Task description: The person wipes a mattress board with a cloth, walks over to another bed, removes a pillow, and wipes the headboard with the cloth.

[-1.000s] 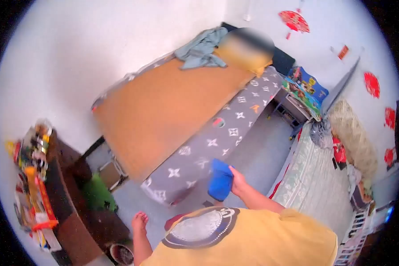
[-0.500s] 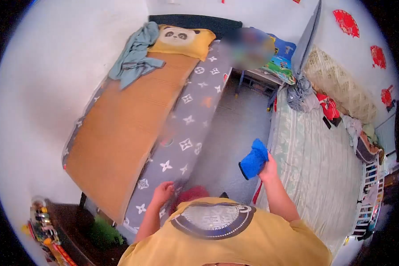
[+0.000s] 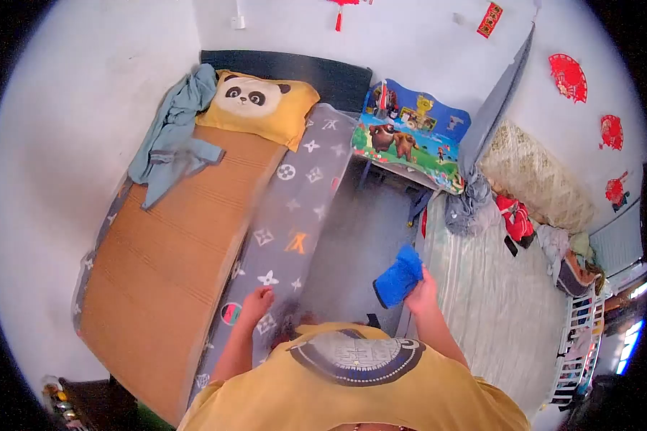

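A bright blue cloth with dark edging (image 3: 397,279) hangs bunched from my right hand (image 3: 421,293), whose fingers are closed on its right side. It is held over the grey floor between the two beds. My left hand (image 3: 257,304) is held above the grey patterned sheet (image 3: 264,237) of the left bed, fingers curled in and nothing visible in them. On that bed lie a brown mat (image 3: 172,266), a yellow panda pillow (image 3: 263,108) and a crumpled grey-blue garment (image 3: 171,118).
At the far end stands a small desk with a colourful cartoon top (image 3: 410,140). The right bed (image 3: 496,316) has a pale striped cover, with red clothing (image 3: 514,217) and a black phone-like object (image 3: 510,246) on it. A white rail (image 3: 576,345) borders its near right end. Grey floor (image 3: 345,244) runs between the beds.
The view has shifted forward and tilted up, so the desk shows clearly and more wall is visible. My right hand still holds the blue cloth; my left hand stays curled over the sheet.
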`<state>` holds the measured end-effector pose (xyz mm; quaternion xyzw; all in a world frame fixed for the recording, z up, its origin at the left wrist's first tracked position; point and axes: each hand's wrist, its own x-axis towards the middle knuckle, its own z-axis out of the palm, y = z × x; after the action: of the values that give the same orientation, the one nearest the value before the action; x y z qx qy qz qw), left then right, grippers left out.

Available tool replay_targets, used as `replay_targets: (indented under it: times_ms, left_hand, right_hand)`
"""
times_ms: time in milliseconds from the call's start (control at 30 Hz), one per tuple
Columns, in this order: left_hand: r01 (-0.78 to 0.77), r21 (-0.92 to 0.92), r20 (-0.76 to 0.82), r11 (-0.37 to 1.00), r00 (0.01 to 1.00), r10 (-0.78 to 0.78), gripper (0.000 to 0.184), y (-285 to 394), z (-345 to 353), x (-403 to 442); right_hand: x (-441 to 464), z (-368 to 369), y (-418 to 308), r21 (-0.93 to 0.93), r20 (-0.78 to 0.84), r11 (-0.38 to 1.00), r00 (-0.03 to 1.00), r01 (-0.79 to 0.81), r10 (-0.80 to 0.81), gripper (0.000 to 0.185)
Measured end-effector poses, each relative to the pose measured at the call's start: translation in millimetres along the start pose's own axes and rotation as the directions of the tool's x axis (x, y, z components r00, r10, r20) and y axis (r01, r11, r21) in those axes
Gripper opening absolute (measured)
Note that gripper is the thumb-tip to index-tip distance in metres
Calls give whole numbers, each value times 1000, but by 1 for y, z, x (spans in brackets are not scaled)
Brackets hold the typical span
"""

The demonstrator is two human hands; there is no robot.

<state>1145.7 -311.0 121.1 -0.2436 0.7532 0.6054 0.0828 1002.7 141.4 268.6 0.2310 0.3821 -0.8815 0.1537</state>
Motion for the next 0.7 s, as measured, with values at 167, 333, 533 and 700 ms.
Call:
replay_targets:
  times_ms: [167, 333, 533, 700]
  left_hand:
    - [31, -81, 42, 996, 999, -27, 31, 89, 19, 80]
    - [81, -276, -123, 958, 985, -119, 30, 107, 35, 160]
    - [279, -528, -319, 802, 810, -492, 32, 147, 62, 197]
    - [284, -388, -353, 877, 833, -427, 34, 280, 97, 265]
  right_hand:
    - [83, 40, -51, 48, 5, 999, 1000, 1, -2, 56]
    - [254, 40, -98, -51, 71, 993, 992, -104, 108, 51]
    - [518, 142, -173, -241, 64, 969, 996, -46, 63, 57]
    - [672, 299, -265, -633, 219, 665, 916, 396, -337, 53]
